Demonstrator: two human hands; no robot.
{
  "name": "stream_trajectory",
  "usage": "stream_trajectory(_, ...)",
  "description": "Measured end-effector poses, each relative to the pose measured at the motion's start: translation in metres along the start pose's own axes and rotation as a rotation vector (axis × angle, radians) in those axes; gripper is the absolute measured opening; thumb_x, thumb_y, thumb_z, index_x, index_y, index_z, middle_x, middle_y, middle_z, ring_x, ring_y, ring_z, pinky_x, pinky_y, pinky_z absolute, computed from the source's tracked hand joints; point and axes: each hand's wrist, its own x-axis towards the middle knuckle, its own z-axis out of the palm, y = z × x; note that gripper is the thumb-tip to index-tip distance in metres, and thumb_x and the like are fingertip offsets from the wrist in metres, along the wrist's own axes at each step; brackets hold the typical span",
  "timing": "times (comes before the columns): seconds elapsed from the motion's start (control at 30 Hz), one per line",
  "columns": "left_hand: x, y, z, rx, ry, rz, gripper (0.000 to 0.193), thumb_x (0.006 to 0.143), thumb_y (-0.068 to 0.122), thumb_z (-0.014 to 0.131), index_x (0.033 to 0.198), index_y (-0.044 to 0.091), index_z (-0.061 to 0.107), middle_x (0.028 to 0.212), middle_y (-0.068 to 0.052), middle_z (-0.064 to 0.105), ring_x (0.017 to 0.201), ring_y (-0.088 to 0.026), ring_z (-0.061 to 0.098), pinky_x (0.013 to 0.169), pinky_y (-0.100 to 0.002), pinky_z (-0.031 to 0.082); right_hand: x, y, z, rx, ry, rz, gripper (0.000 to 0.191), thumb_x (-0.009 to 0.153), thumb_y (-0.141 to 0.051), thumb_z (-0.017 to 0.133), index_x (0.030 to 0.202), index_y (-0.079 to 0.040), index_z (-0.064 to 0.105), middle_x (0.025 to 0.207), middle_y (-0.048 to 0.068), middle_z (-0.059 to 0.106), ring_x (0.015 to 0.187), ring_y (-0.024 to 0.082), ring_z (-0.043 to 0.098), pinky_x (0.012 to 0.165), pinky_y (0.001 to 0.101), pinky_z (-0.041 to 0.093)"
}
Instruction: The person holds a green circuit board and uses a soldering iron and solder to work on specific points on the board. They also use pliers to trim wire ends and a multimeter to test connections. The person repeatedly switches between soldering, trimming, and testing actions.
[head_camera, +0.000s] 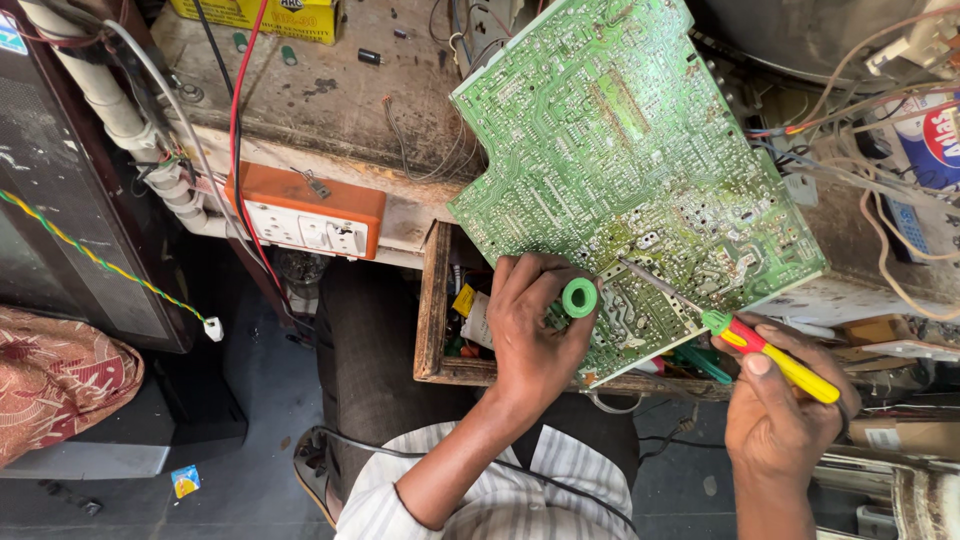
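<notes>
A large green circuit board (620, 150) lies solder side up, tilted over the bench edge and an open wooden drawer (434, 310). My left hand (530, 330) is wrapped around a green cylindrical tool (578, 298) pressed against the board's lower edge. My right hand (780, 410) grips a soldering iron (770, 355) with a yellow, red and green handle. Its thin metal tip (645, 278) touches the board near the green tool.
An orange and white socket box (305, 215) is fixed to the bench front at left. Red and black wires (235, 150) hang past it. A white pipe (120, 110) runs along the left. Tangled wires (880, 150) crowd the right. A patterned pink cloth (60, 375) lies low left.
</notes>
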Motion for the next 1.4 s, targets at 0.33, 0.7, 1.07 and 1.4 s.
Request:
stream_trajectory(0.33, -0.0015, -0.0028, 0.0007, -0.001, 0.011, -0.006, 0.018, 0.077, 0.002, 0.080, 0.093, 0.007, 0.073, 0.099, -0.003, 0.068, 0.094, -0.024, 0.058, 0.083, -0.036, 0.048, -0.0037, 0.0004, 0.0025, 0.010, 0.011, 0.022, 0.016, 0.103, 0.011, 0.068, 0.119, 0.013, 0.065, 0.118, 0.026, 0.069, 0.106, 0.033, 0.072, 0.100, 0.0463, 0.063)
stream_trajectory(0.7, -0.0030, -0.0033, 0.0027, -0.001, 0.008, -0.006, 0.014, 0.081, 0.004, 0.081, 0.092, 0.007, 0.073, 0.099, -0.003, 0.067, 0.092, -0.023, 0.056, 0.080, -0.037, 0.046, -0.0050, -0.0009, 0.0035, -0.019, 0.010, 0.020, 0.017, 0.102, 0.010, 0.069, 0.118, 0.013, 0.066, 0.118, 0.026, 0.069, 0.105, 0.033, 0.072, 0.100, 0.0461, 0.063)
stream_trajectory(1.07, -0.0015, -0.0033, 0.0034, -0.003, 0.019, -0.008, 0.020, 0.075, 0.001, 0.079, 0.093, 0.007, 0.073, 0.100, -0.004, 0.067, 0.094, -0.024, 0.058, 0.082, -0.037, 0.048, -0.0049, 0.0005, 0.0028, -0.014, 0.007, 0.022, 0.016, 0.102, 0.010, 0.068, 0.118, 0.012, 0.065, 0.117, 0.025, 0.070, 0.105, 0.033, 0.072, 0.099, 0.0463, 0.063)
stream_trajectory(1.4, -0.0033, -0.0031, 0.0046, 0.009, 0.013, -0.011, 0.019, 0.077, 0.001, 0.080, 0.094, 0.006, 0.073, 0.100, -0.004, 0.067, 0.093, -0.024, 0.057, 0.081, -0.037, 0.048, -0.0049, 0.0004, 0.0022, -0.014, 0.010, 0.019, 0.015, 0.102, 0.010, 0.068, 0.117, 0.012, 0.065, 0.118, 0.026, 0.069, 0.106, 0.033, 0.072, 0.099, 0.0467, 0.063)
